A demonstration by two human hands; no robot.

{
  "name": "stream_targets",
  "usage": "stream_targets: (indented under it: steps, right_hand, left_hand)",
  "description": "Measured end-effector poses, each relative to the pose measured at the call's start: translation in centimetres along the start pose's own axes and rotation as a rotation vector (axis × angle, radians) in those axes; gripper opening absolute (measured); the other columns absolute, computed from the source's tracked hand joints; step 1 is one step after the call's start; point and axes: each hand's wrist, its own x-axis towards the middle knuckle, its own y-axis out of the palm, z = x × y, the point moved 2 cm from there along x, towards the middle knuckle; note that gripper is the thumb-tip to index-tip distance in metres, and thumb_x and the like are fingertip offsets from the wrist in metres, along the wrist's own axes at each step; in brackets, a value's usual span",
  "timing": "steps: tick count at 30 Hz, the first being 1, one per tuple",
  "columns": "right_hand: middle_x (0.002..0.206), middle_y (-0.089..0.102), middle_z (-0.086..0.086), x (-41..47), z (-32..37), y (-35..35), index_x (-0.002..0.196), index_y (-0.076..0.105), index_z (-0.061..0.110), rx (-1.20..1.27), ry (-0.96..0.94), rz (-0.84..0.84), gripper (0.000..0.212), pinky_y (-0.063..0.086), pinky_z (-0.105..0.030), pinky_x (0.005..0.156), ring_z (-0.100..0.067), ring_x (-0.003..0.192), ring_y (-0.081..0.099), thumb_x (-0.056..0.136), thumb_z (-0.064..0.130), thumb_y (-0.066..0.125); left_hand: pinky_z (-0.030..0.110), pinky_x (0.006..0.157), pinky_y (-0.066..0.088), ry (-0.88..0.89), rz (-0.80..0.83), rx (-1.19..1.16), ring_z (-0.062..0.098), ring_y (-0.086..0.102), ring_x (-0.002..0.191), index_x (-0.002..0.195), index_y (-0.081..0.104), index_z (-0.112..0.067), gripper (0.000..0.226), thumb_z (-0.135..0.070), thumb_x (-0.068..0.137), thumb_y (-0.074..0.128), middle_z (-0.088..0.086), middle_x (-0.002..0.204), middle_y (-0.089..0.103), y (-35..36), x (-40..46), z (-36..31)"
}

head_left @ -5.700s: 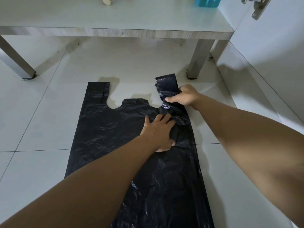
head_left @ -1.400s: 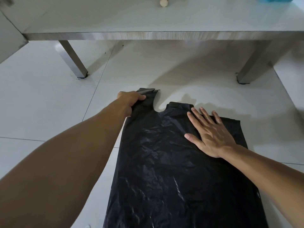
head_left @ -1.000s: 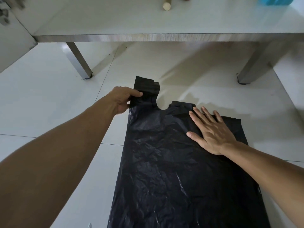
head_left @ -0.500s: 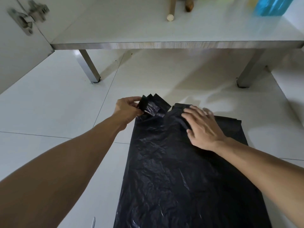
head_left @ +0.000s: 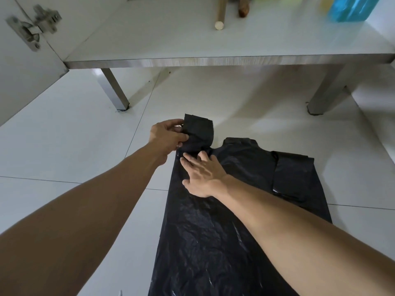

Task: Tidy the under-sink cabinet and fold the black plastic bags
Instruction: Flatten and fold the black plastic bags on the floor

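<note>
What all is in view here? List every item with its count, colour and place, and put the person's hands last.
black plastic bag: 1, black, flat on the floor, right handle folded over its body, left handle lifted
floor: 1, white tiles, under the bag
low shelf: 1, pale grey on metal legs, beyond the bag
wooden stick: 1, light tan, on the shelf
brown stick: 1, brown, on the shelf beside the tan one
blue container: 1, blue, shelf's far right
cabinet door: 1, white, far left, with a metal hinge
left hand: 1, grip pinching the bag's left handle
right hand: 1, fingers flat on the bag below that handle
</note>
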Motion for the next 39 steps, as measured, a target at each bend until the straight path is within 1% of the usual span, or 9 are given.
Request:
stream_targets:
  steps: [6,10,15,19,22,25,29,34,39]
  right_hand:
    - [0.160,0.028,0.002,-2.4,-0.9,0.2,0.146,0.040,0.019,0.134,-0.027,-0.162,0.050,0.027,-0.045,0.111,-0.024,0.139,0.032,0.098,0.036,0.042]
    - [0.103,0.074,-0.002,-6.1,-5.6,1.2,0.098,0.074,0.012,0.271,0.014,-0.459,0.025,0.049,-0.046,0.094,-0.023,0.100,0.065,0.081,0.005,0.057]
    - [0.089,0.074,-0.004,-9.8,-11.9,2.0,0.086,0.073,0.009,0.263,0.161,-0.640,0.019,0.053,-0.049,0.085,-0.026,0.088,0.068,0.076,-0.004,0.064]
    - [0.091,0.073,-0.008,-11.7,-15.0,1.9,0.089,0.073,0.006,0.221,0.274,-0.678,0.016,0.052,-0.049,0.084,-0.033,0.091,0.066,0.076,-0.003,0.066]
    - [0.095,0.072,-0.010,-12.8,-16.5,1.8,0.090,0.072,0.004,0.224,0.353,-0.675,0.014,0.050,-0.049,0.083,-0.038,0.096,0.063,0.077,-0.001,0.068]
    - [0.104,0.070,-0.010,-13.6,-17.4,1.1,0.099,0.071,0.007,0.231,0.385,-0.594,0.017,0.047,-0.046,0.088,-0.037,0.102,0.059,0.082,0.011,0.071]
    - [0.107,0.064,-0.005,-14.9,-16.5,0.6,0.107,0.070,0.016,0.280,0.321,-0.439,0.031,0.045,-0.039,0.089,-0.027,0.104,0.056,0.083,0.036,0.074]
    - [0.119,0.058,0.004,-16.4,-15.5,1.8,0.121,0.066,0.022,0.270,0.281,-0.219,0.057,0.046,-0.036,0.097,-0.018,0.115,0.051,0.074,0.053,0.077]
    - [0.119,0.061,0.005,-16.8,-16.0,2.2,0.118,0.070,0.018,0.264,0.238,-0.248,0.040,0.047,-0.035,0.096,-0.017,0.117,0.055,0.084,0.039,0.072]
  left_hand:
    - [0.019,0.046,0.042,0.005,0.047,0.061,0.011,0.051,0.048,0.126,0.059,-0.015,0.060,0.014,0.075,0.068,0.002,0.082,0.068,-1.0,-0.6,1.3]
    - [0.013,0.048,0.042,0.039,0.127,0.166,0.006,0.054,0.050,0.121,0.065,-0.015,0.055,0.015,0.075,0.067,0.004,0.083,0.067,-1.9,-1.7,3.0]
    - [0.015,0.066,0.053,0.087,0.165,0.331,0.009,0.051,0.061,0.101,0.076,-0.019,0.041,0.013,0.078,0.065,0.000,0.082,0.068,-2.5,-3.2,5.4]
    - [0.014,0.046,0.041,0.070,0.172,0.488,0.011,0.049,0.058,0.101,0.075,-0.019,0.050,0.014,0.077,0.047,-0.007,0.086,0.072,-2.0,-4.2,6.1]
    - [0.016,0.057,0.045,0.139,0.020,0.620,0.012,0.061,0.073,0.085,0.074,-0.027,0.032,-0.004,0.080,0.052,-0.008,0.092,0.071,-1.5,-4.7,5.4]
    - [0.027,0.079,0.042,0.464,-0.049,0.885,0.019,0.057,0.097,0.092,0.072,-0.023,0.014,-0.027,0.084,0.062,-0.003,0.102,0.066,-0.3,-5.2,4.9]
    - [0.038,0.109,0.029,0.587,0.210,1.189,0.021,0.037,0.129,0.135,0.052,-0.027,0.059,-0.056,0.085,0.060,-0.002,0.138,0.046,2.7,-6.3,5.7]
    - [0.039,0.110,0.032,0.512,0.292,1.357,0.021,0.034,0.131,0.139,0.050,-0.027,0.062,-0.056,0.085,0.060,-0.001,0.140,0.043,3.9,-6.3,7.1]
    - [0.038,0.107,0.038,0.542,0.302,1.298,0.019,0.037,0.131,0.134,0.057,-0.030,0.045,-0.043,0.090,0.057,-0.002,0.138,0.047,3.6,-6.3,7.3]
